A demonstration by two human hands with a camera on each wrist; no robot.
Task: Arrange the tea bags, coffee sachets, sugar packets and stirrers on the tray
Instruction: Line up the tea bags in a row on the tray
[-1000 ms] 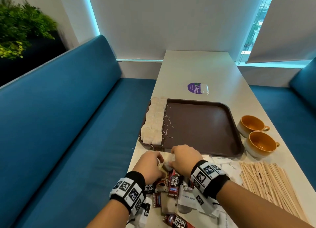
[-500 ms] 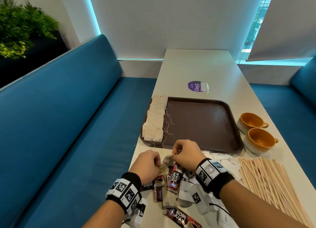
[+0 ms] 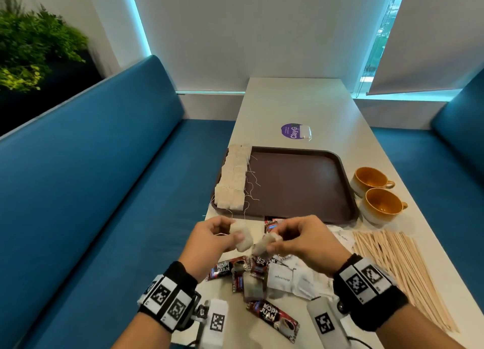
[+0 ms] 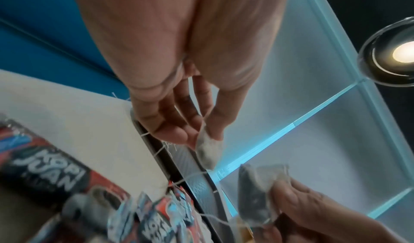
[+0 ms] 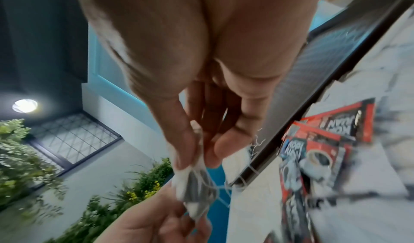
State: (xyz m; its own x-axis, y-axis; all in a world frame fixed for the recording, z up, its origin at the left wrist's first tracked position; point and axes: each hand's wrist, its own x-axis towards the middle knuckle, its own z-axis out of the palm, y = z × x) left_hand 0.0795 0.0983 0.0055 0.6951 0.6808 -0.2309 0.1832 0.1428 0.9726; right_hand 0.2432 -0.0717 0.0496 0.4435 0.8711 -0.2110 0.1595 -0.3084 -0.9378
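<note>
Both hands are raised just in front of the brown tray (image 3: 301,186), each pinching a white tea bag. My left hand (image 3: 222,234) holds one tea bag (image 3: 242,237) between thumb and fingers, seen too as the tea bag (image 4: 207,151) in the left wrist view. My right hand (image 3: 284,237) pinches a second tea bag (image 3: 264,245), the same tea bag (image 5: 195,185) with loose string. Two rows of tea bags (image 3: 234,177) lie along the tray's left side. Red coffee sachets (image 3: 272,320), white sugar packets (image 3: 290,280) and wooden stirrers (image 3: 400,267) lie on the table below.
Two orange cups (image 3: 379,194) stand right of the tray. A purple sticker with a small clear packet (image 3: 296,131) lies beyond the tray. Blue benches (image 3: 104,191) flank the white table (image 3: 301,105) on both sides. A green plant (image 3: 31,44) sits at the far left.
Both hands have lifted off the pile and drawn slightly apart, each now holding its own tea bag in the air. The camera has tilted a little.
</note>
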